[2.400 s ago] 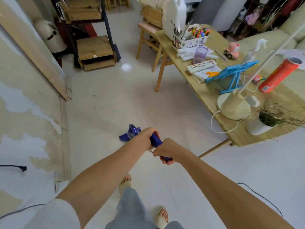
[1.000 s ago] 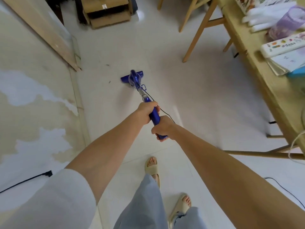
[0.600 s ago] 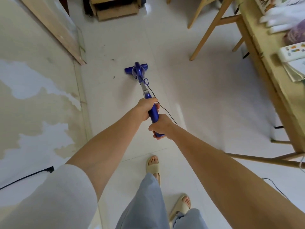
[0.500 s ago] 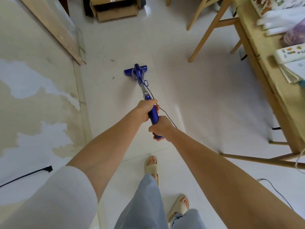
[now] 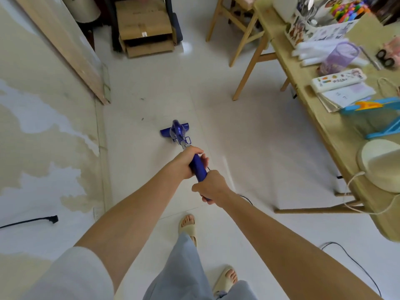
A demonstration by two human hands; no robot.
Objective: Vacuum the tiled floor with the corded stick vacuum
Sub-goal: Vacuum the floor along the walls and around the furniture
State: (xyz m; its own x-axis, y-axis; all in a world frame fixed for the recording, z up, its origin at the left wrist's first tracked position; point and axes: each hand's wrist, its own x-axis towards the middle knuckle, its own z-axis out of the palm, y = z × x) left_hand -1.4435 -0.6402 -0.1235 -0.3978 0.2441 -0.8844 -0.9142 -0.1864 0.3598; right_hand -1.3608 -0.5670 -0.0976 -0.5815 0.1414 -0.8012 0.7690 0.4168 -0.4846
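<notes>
While both hands grip its blue handle, the stick vacuum (image 5: 176,133) rests on the tiled floor (image 5: 249,137). Left hand (image 5: 187,161) sits ahead of right hand (image 5: 211,187).

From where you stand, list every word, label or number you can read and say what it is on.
No text reads clearly enough to quote.
Cardboard box: faint printing and a small white label, too blurred.
White case on the wooden table: coloured stickers and marks, too small.
Papers under the case: small marks, illegible.
Organiser box: pictures, no legible words.
Blue stick vacuum: no visible label.
</notes>
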